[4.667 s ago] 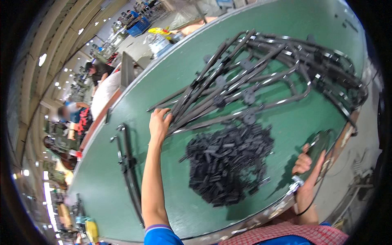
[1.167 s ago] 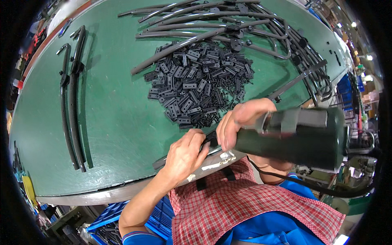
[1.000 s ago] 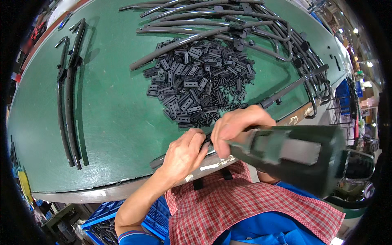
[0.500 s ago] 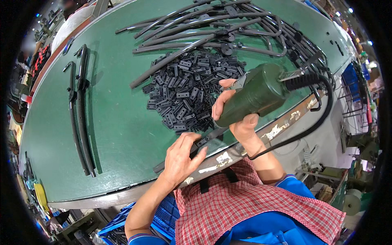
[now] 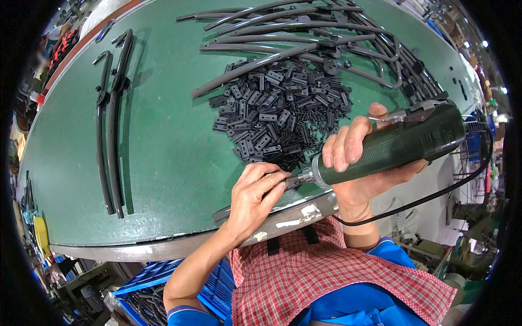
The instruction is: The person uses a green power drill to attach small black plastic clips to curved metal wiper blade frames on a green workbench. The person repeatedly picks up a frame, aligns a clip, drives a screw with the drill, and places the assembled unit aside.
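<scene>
Here, in the head view, the right hand (image 5: 361, 163) is wrapped around a dark green powered screwdriver (image 5: 399, 144), right of centre in the frame, with the fingers curled over the top of its barrel and the thumb side beneath. The tool lies nearly level, its tip pointing toward the frame's left; a black cable (image 5: 435, 193) leaves its rear end and loops down toward the lower middle. The left hand (image 5: 253, 198), just below centre, is pinched together at the fingertips (image 5: 277, 178), which meet the metal tip of the screwdriver; what they grip is too small to identify. Both hands work at the near edge of a green table (image 5: 168, 157), just above a long dark strip (image 5: 272, 204) that lies along that edge and bears patches of pale tape.

Directly above the hands, at centre, lies a heap of small black plastic clips (image 5: 277, 111), with the left fingertips close to its lower margin. Across the upper part of the frame is a pile of long curved dark metal arms (image 5: 304, 38). At the left of the frame two assembled black blade arms (image 5: 111, 119) lie side by side, well apart from the hands. A red-and-white checked apron (image 5: 326, 271) fills the lower middle, and a blue crate (image 5: 163, 285) stands below the table edge at lower left.
</scene>
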Tool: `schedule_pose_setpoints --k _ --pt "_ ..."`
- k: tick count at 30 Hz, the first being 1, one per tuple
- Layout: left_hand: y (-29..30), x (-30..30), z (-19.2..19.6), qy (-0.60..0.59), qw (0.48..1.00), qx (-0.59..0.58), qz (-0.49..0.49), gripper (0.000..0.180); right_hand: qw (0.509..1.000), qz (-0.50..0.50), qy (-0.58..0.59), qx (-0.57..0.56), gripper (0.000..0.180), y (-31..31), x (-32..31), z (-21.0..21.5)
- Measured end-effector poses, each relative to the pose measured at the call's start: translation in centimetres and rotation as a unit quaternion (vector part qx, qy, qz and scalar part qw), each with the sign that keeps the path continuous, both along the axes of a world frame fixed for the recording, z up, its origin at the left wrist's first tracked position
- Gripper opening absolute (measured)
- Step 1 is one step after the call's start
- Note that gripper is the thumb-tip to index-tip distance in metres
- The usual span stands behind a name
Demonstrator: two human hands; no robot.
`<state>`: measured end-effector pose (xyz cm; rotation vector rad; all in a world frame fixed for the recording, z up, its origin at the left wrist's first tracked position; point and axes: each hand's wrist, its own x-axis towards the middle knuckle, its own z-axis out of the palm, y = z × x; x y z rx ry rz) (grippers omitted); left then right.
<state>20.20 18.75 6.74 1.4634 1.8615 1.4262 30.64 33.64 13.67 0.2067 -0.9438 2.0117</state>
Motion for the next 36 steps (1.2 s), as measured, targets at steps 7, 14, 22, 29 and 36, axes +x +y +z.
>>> schedule_pose_setpoints --k 7,14,22,29,36 --pt "-0.1 -0.1 -0.2 -0.004 1.000 0.005 0.005 0.017 0.999 -0.007 -0.021 0.029 0.090 -0.5 -0.4 0.4" --pt "-0.1 0.0 -0.1 0.101 0.993 0.055 -0.019 0.024 1.000 0.022 -0.003 0.015 0.102 -0.5 -0.4 0.0" --pt "0.0 0.3 1.3 0.105 0.992 -0.058 -0.029 0.045 0.998 0.036 -0.010 0.042 0.091 -0.6 0.9 0.5" --pt "-0.4 0.3 -0.1 0.127 0.986 -0.102 -0.038 0.030 0.985 0.040 -0.125 0.114 0.090 -2.3 0.4 1.8" --pt "-1.1 0.3 -1.1 0.105 0.992 -0.060 -0.027 0.026 0.932 0.183 -0.209 0.234 0.035 -1.6 -0.7 1.9"
